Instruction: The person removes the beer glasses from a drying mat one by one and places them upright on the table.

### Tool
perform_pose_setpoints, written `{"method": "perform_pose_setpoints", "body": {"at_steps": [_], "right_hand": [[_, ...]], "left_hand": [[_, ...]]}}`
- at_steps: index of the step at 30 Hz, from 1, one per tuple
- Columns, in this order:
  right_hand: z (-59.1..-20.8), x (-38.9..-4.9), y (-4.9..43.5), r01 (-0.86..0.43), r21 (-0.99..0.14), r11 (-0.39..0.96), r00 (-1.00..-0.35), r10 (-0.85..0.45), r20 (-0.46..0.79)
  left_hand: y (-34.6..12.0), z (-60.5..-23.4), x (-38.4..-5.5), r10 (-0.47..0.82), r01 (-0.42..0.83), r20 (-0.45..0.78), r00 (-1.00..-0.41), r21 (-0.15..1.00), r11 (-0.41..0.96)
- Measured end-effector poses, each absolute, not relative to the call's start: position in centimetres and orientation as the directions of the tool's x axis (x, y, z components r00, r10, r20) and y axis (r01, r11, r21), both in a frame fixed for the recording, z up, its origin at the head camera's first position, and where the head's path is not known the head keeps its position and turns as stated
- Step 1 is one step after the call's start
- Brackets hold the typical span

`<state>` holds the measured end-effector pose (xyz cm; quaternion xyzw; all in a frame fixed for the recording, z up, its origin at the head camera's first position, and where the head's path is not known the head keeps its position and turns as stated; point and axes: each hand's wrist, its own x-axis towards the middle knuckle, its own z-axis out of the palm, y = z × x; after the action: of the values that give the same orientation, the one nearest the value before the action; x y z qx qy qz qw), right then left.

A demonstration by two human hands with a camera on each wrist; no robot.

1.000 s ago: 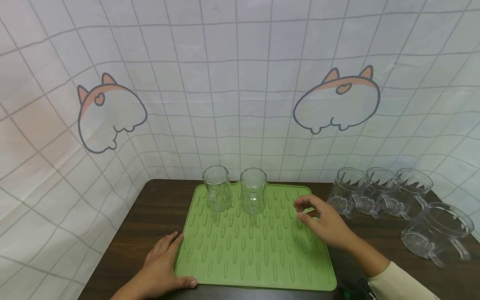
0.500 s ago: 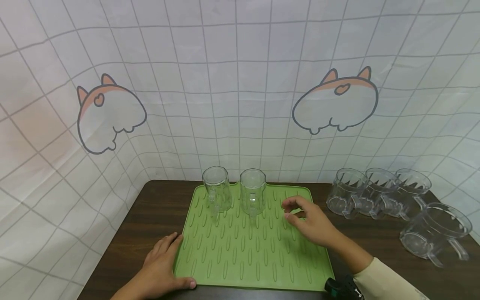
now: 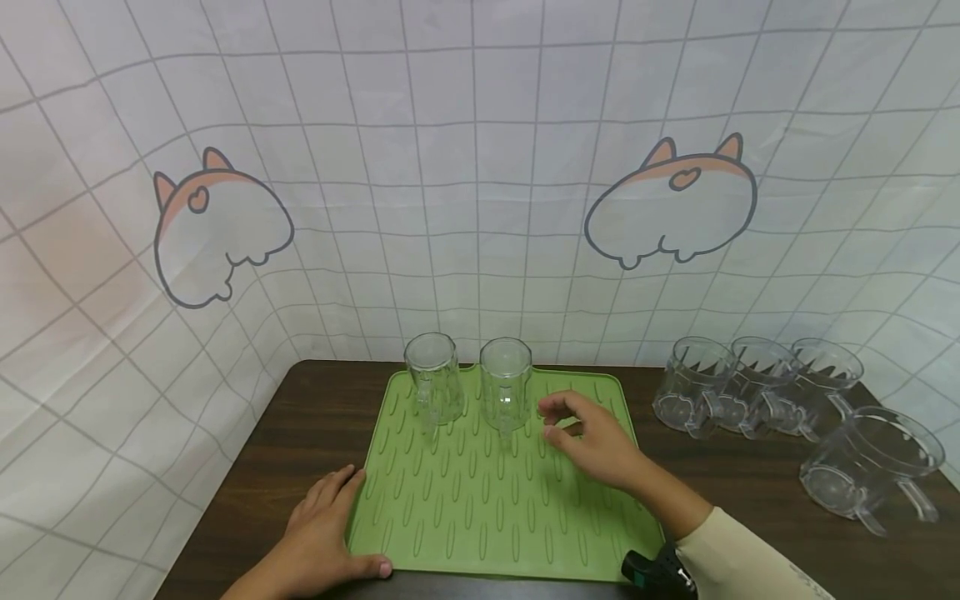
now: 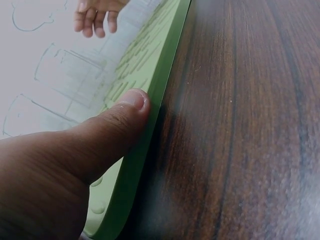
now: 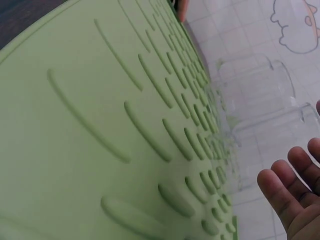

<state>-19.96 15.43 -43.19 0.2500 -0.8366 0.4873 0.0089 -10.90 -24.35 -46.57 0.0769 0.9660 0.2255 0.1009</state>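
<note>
A green ridged mat [image 3: 450,500] lies on the dark wooden table. Two clear glass mugs [image 3: 436,383] stand upright side by side along its back edge, handles toward the front. My left hand [image 3: 318,529] rests at the mat's front left corner, fingers along the left side; in the left wrist view its thumb [image 4: 112,120] lies on the mat's edge. Over the right part of the mat hovers my right hand [image 3: 596,442], loosely curved and holding nothing, just right of the right-hand mug [image 3: 506,387]. The right wrist view shows its fingers [image 5: 280,182] spread near the mugs.
Three clear mugs stand in a row at the back right of the table, the nearest to the mat being a mug [image 3: 693,387]. A larger-looking clear mug [image 3: 870,462] stands in front of them, near the right edge. A white grid-patterned curtain [image 3: 480,208] closes off the back and sides.
My right hand has moved left across the mat, from beside the row of mugs toward the two mugs on the mat. My left hand has stayed in place.
</note>
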Motion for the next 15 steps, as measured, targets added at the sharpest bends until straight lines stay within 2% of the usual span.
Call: {"method": "perform_pose_setpoints", "body": {"at_steps": [15], "right_hand": [[-44.1,-20.7,13.0,-0.387,-0.852,0.353,-0.874,-0.436,0.217]], "left_hand": [[-24.3,-46.4,-10.9,0.192,0.1,-0.16,-0.968,0.454,0.885]]}}
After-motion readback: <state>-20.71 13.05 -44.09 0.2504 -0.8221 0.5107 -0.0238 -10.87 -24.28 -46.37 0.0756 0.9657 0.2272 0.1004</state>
